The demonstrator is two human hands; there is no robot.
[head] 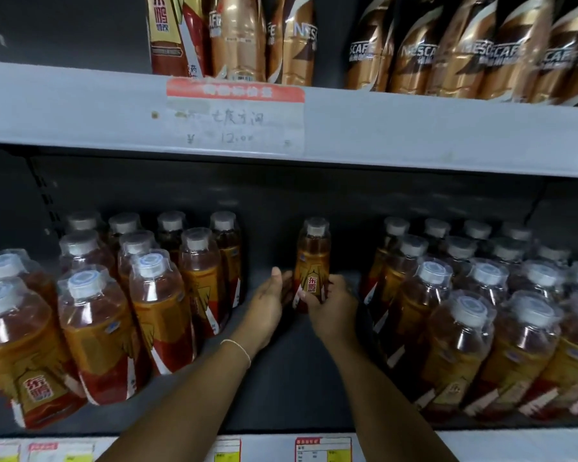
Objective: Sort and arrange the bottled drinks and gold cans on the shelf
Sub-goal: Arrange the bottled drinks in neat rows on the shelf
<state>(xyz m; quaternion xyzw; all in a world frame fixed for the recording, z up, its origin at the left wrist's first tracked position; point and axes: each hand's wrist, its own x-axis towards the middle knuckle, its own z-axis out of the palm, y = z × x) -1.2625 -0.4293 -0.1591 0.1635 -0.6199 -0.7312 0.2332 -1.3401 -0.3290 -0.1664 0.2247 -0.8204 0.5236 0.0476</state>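
Keeping the lower shelf [291, 378] tidy likely means sliding the lone bottle [312, 261] upright, label forward, against one block; the right hand [331, 308] wraps its label and the left hand [267, 305] cups its side. Count: right block [471, 345] about fifteen caps, left block [97, 328] about eleven, one standing between.

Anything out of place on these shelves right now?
Upper shelf: a red-labelled bottle stands left of the coffee bottles, a different product. Below, a lone bottle sits in the gap between groups.
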